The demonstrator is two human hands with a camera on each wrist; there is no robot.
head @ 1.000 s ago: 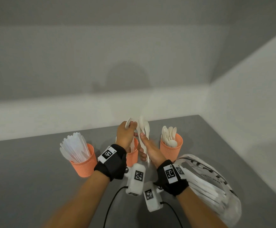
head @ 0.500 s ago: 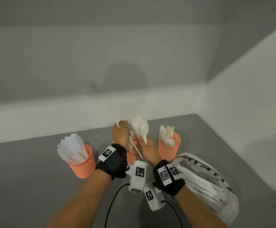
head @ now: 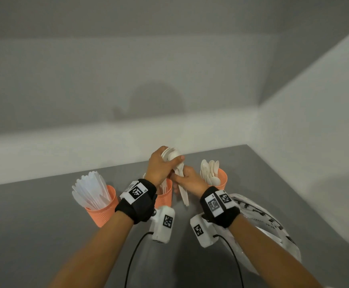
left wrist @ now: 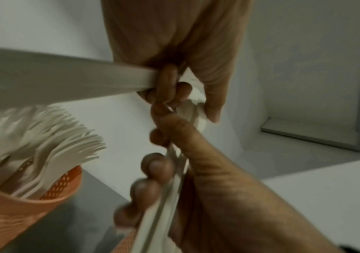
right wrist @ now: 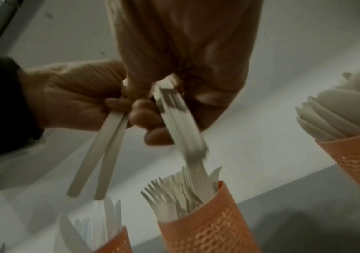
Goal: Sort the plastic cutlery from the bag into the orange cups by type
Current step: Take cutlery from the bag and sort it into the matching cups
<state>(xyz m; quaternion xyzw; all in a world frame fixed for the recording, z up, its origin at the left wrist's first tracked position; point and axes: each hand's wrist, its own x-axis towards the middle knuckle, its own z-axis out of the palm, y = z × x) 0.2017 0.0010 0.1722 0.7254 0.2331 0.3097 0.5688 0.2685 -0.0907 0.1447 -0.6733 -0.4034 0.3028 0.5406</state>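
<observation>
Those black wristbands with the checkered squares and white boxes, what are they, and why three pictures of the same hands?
No robot here: a person wears three cameras. The head view looks down from the forehead; each white box is a wrist camera looking along its hand, giving the two close-ups. On the grey table stand three orange cups: the left cup holds knives, the middle cup forks, the right cup spoons. A plastic bag of cutlery lies on the right. The left hand and right hand meet above the middle cup, both gripping a bunch of white cutlery.
</observation>
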